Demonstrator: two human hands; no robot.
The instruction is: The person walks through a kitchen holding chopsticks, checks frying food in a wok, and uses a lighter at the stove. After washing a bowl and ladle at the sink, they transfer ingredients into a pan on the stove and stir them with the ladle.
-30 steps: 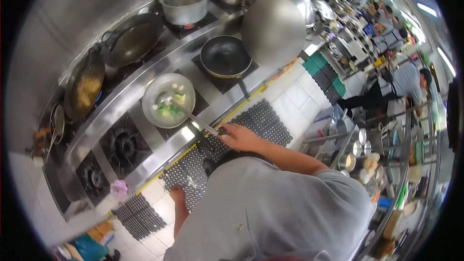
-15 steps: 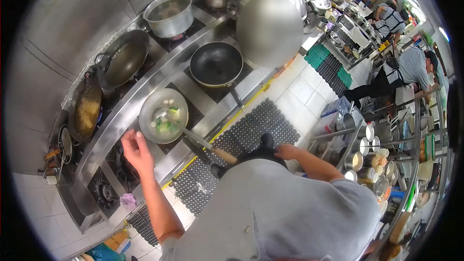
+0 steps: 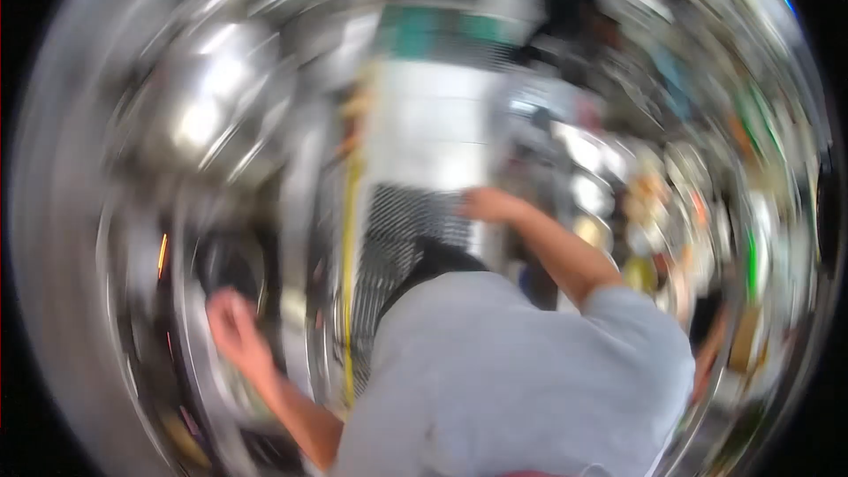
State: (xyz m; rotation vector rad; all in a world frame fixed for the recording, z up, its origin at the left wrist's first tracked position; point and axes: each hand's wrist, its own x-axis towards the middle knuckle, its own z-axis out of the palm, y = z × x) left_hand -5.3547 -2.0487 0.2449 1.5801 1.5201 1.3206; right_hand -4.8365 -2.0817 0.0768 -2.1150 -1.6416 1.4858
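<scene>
The whole view is smeared by motion. On the left, my left hand [image 3: 234,322] is over the stove, close to the near edge of a dark pan [image 3: 228,263]; its fingers are blurred. My right hand [image 3: 484,204] hangs over the black floor mat [image 3: 415,212], its fingers too blurred to read. Nothing can be made out in either hand.
Shiny metal cookware [image 3: 208,88] stands at the upper left. A yellow strip [image 3: 351,247] runs along the stove's edge beside white floor tiles [image 3: 433,115]. Blurred shelving with containers [image 3: 645,203] fills the right side. A green mat [image 3: 411,33] lies farther up.
The view has swung to the right. My right hand has let go of the ladle in the light pan and moved away from it. My left hand has risen over the stove.
</scene>
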